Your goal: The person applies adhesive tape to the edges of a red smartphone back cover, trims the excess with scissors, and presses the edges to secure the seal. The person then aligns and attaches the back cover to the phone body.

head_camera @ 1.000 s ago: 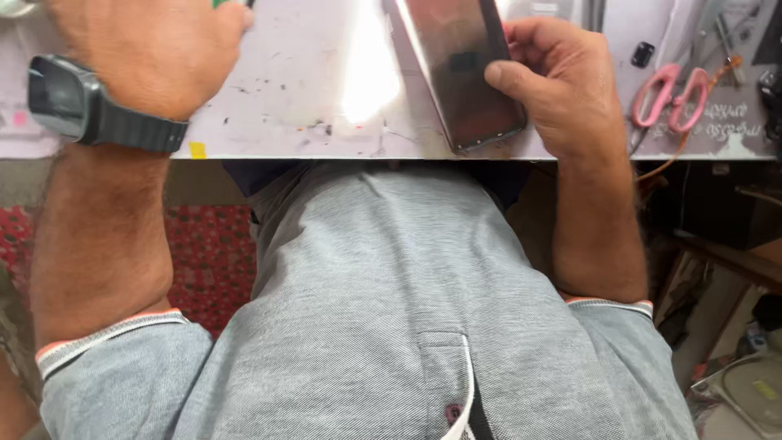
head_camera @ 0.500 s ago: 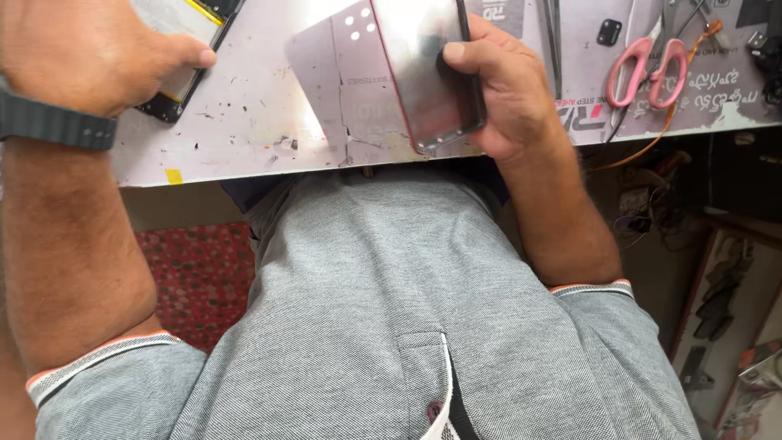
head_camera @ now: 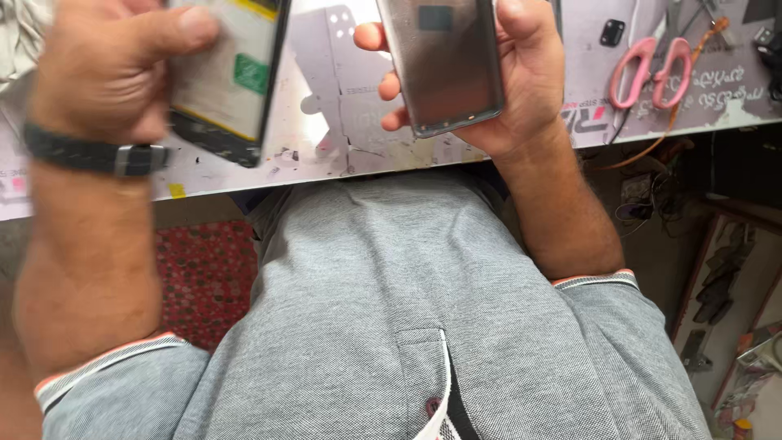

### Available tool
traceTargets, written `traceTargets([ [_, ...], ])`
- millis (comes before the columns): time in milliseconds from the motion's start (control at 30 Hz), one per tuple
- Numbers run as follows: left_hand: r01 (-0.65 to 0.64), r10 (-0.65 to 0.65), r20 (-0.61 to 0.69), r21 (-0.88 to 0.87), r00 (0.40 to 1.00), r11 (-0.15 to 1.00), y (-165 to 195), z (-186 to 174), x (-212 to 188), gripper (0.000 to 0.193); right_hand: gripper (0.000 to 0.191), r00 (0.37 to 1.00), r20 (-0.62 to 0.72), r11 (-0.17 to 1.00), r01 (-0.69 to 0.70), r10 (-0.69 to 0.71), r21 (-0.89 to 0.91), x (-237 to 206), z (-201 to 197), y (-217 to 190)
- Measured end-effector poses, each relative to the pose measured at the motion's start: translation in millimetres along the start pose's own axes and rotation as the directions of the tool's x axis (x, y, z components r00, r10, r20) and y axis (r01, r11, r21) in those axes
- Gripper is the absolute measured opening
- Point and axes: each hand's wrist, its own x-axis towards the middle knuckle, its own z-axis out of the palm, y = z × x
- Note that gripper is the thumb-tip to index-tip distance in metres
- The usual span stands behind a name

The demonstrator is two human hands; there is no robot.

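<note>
- At 12 o'clock in the head view, a grey phone back panel (head_camera: 444, 65) is held by the right hand (head_camera: 521, 81); the grip is closed around it, thumb on the right edge, fingertips (head_camera: 371, 37) curled over the left edge, the panel lying across the palm.
- The panel is tilted, its lower end toward 6 o'clock, and is raised above the surface (head_camera: 342, 122) rather than lying on it.
- At 10 o'clock, an opened phone body (head_camera: 228, 77) with a pale inner face, a yellow edge and a green sticker is clamped by the left hand (head_camera: 98, 73); the thumb is pressed along its top edge, the fingers are hidden behind it.
- This hand and its phone are blurred, so finer detail cannot be told.
- A dark watch strap (head_camera: 94, 156) is worn on the left wrist.
- At 2 o'clock, pink-handled scissors (head_camera: 649, 69) lie on the surface, well apart from both hands; a small black part (head_camera: 612, 33) lies just left of them.
- At 6 o'clock, a grey polo shirt (head_camera: 407, 310) fills the lower frame; a red patterned rug (head_camera: 204, 273) is seen at 8 o'clock under the surface edge.
</note>
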Motion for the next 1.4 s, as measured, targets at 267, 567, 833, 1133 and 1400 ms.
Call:
traceTargets([
  [267, 0.231, -0.141, 0.225, -0.452, 0.964, 0.861, -31.0, 4.8, 37.8, 0.048, 0.056, 0.989, -0.104, 0.982, 0.084, -0.103, -0.171, 24.2, 20.8, 6.7],
  [567, 0.072, 0.018, 0.174, -0.501, 0.985, 0.862, -41.7, 4.2, 46.9, 0.076, 0.067, 0.972, -0.183, 0.877, 0.045, -0.150, -0.479, 49.6, 51.0, -2.7],
  [833, -0.153, 0.239, 0.189, -0.382, 0.952, 0.912, -58.5, 2.6, 50.4, 0.079, 0.046, 0.931, -0.228, 0.579, -0.022, -0.285, -0.815, 78.5, 54.8, 2.6],
  [1133, -0.204, 0.297, 0.146, -0.449, 0.944, 0.870, -50.8, 7.2, 56.1, 0.079, 0.051, 0.918, 0.063, -0.041, 0.051, -0.392, -0.998, 107.0, 59.6, 17.1],
  [1400, -0.167, 0.256, 0.177, -0.404, 0.950, 0.899, -26.4, 23.0, 50.3, 0.087, 0.071, 0.879, 0.132, -0.165, 0.062, -0.459, -0.984, 125.8, 80.8, 23.5],
])
